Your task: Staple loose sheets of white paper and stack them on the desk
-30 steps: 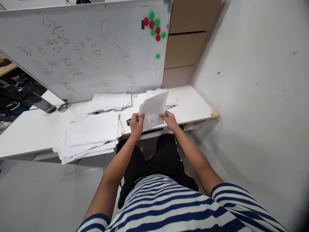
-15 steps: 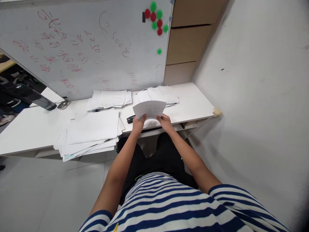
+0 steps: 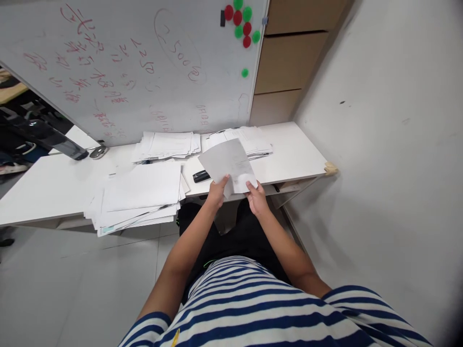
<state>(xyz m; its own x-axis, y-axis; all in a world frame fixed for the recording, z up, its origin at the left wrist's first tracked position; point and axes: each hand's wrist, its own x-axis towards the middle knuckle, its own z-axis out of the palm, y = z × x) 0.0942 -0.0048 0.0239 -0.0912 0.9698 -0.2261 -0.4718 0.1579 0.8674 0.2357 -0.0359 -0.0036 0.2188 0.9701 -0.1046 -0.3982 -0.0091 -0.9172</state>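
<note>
A sheet of paper (image 3: 228,161), tilted and slightly bent, is held above the front edge of the desk; I cannot tell whether it is one sheet or a few. My left hand (image 3: 217,192) pinches its lower left edge, thumb on top. At the lower right corner my right hand (image 3: 256,196) grips it the same way. Just left of the sheet lies a black stapler-like object (image 3: 201,176), partly covered by the paper. Behind the sheet sits a stack of printed papers (image 3: 258,140), its near left part hidden.
The white desk (image 3: 296,149) meets a wall at right. A large paper pile (image 3: 144,190) overhangs its front edge; another stack (image 3: 170,144) lies behind it. A dark bottle (image 3: 68,144) and a mouse (image 3: 98,152) are at left. The whiteboard (image 3: 126,96) stands along the back.
Both hands have come slightly nearer my body and to the right. The paper has turned from an upward-curved position to a flatter, slanted one, showing more of its face.
</note>
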